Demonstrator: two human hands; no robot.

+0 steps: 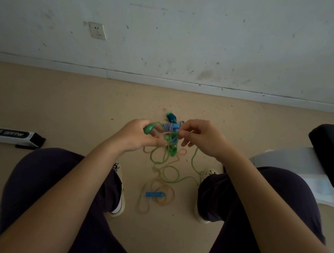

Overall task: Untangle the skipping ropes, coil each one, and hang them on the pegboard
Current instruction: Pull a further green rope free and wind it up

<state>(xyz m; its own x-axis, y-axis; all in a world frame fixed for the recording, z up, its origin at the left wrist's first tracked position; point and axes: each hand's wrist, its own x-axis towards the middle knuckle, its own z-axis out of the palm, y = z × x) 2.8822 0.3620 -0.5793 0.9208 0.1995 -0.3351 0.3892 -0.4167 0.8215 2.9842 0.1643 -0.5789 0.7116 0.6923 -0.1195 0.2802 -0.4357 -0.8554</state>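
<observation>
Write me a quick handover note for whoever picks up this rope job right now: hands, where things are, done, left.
Left hand grips a green handle; right hand pinches the green rope at the knot.
Green rope and tan rope trail tangled on the floor between the feet, blue handle among them. A blue-and-white rope lies bundled beyond the hands.
Done: nothing hung. Left: untangle, coil, hang; no pegboard in view.

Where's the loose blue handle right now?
In the head view, the blue handle lies on the floor between the person's shoes, low centre, among tan rope loops and nearer than both hands.
</observation>
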